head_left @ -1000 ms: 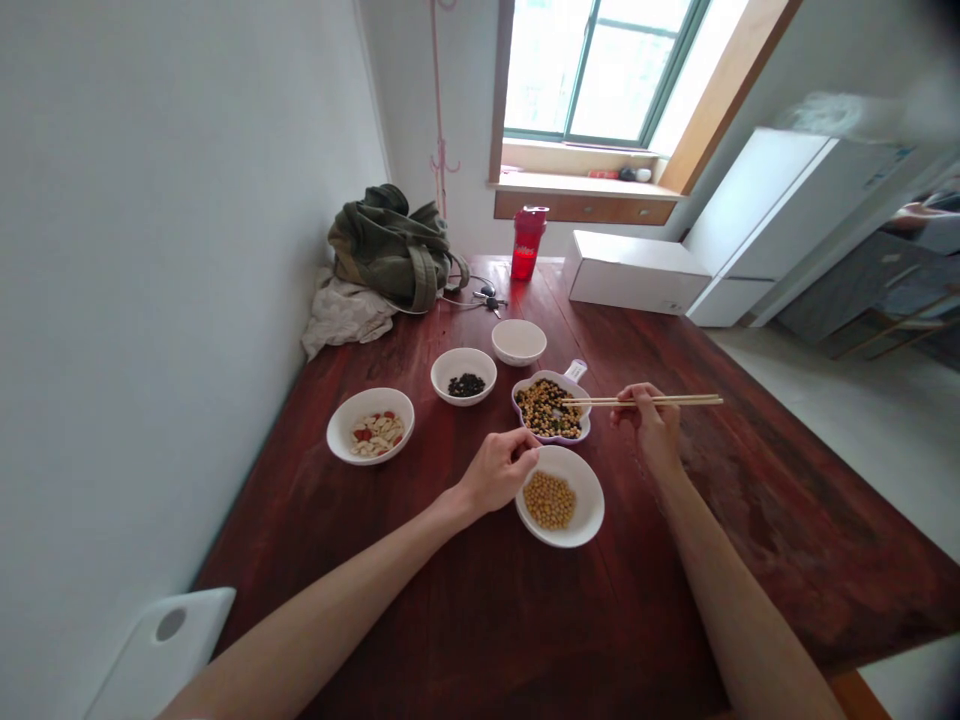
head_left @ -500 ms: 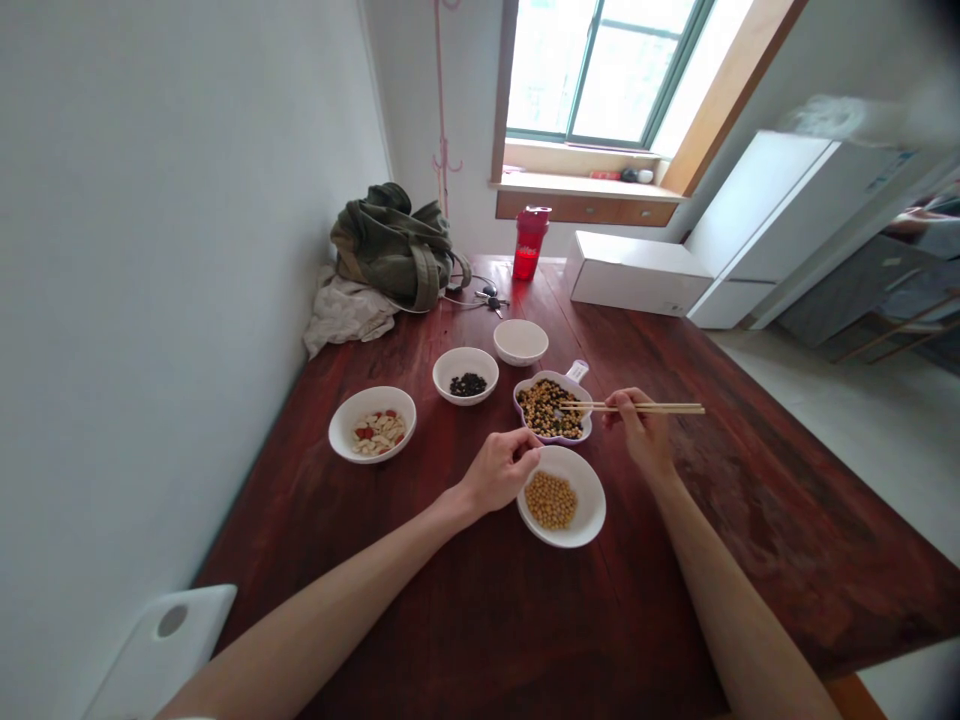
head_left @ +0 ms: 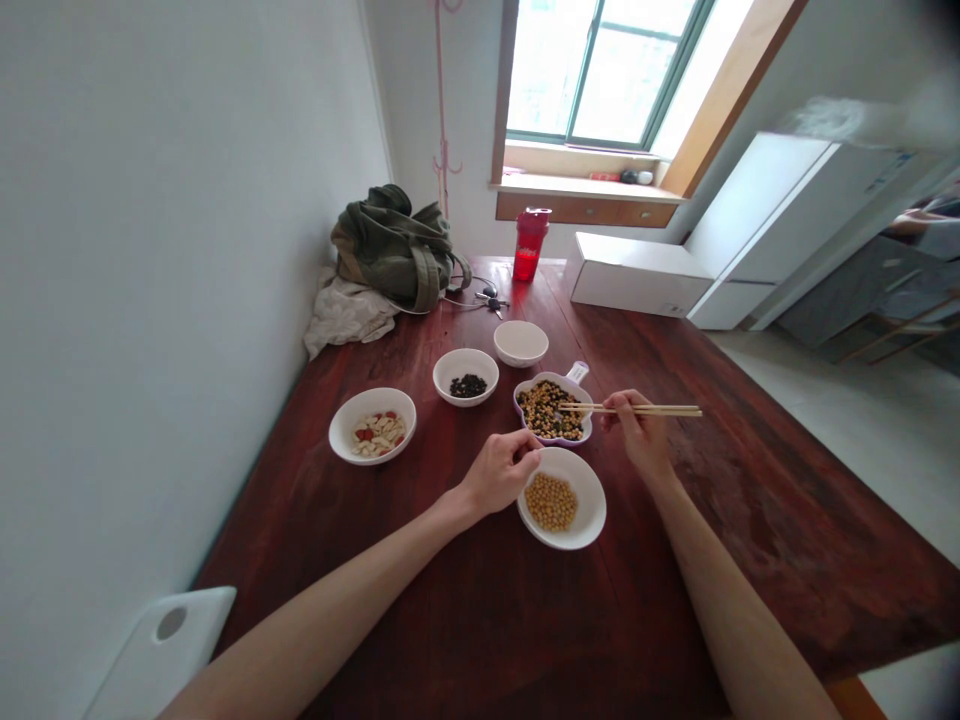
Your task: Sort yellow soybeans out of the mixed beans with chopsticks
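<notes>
My right hand (head_left: 637, 432) grips a pair of chopsticks (head_left: 660, 410), whose tips rest among the mixed dark and yellow beans in a purple-rimmed dish (head_left: 553, 439) with a short handle. My left hand (head_left: 502, 468) is closed at the left rim of a white bowl (head_left: 589, 520) holding yellow beans (head_left: 551, 502); its fingers seem to pinch the rim. Further left stand a white bowl (head_left: 465, 357) with black beans (head_left: 468, 385) and another (head_left: 345, 430) with pale and reddish pieces (head_left: 378, 433). A white bowl (head_left: 520, 343) behind the dish shows no contents.
On the dark red table (head_left: 480, 620) stand a red bottle (head_left: 529, 245) and a long white box (head_left: 637, 275) at the back. A green bag (head_left: 390, 250), a pale cloth (head_left: 349, 315) and keys (head_left: 493, 302) lie back left. A white chair back (head_left: 161, 650) is at lower left.
The chopsticks in my right hand have shifted very slightly to the left. My left hand and the bowls have kept their places.
</notes>
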The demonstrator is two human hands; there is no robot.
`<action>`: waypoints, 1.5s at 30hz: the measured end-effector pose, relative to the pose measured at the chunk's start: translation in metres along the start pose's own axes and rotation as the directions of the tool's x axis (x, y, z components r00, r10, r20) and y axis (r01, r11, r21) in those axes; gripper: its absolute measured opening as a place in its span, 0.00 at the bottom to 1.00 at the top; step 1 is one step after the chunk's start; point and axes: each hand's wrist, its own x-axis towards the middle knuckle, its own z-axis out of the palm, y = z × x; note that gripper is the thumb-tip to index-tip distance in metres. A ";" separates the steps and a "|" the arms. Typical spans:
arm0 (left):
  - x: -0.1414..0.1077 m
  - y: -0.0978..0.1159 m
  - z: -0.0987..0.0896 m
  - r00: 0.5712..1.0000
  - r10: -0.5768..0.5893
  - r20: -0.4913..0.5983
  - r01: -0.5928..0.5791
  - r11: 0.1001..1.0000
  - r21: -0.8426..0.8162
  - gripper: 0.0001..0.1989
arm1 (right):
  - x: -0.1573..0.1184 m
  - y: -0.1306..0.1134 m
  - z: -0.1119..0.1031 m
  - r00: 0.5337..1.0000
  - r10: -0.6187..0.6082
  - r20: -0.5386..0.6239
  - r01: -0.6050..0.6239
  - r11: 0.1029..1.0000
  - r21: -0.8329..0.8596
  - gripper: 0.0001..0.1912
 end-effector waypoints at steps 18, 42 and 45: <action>0.000 0.001 0.000 1.000 -0.004 -0.008 0.004 1.000 -0.015 0.11 | 0.000 0.004 -0.001 1.000 0.005 0.027 -0.006 1.000 0.024 0.16; 0.000 0.001 0.000 1.000 0.001 -0.010 -0.001 1.000 -0.014 0.11 | 0.005 0.026 0.001 0.974 0.227 0.014 -0.222 0.935 0.275 0.26; 0.000 0.001 0.000 1.000 0.009 -0.007 -0.009 1.000 -0.014 0.11 | 0.006 0.019 0.001 0.972 0.237 -0.007 -0.214 0.890 0.403 0.27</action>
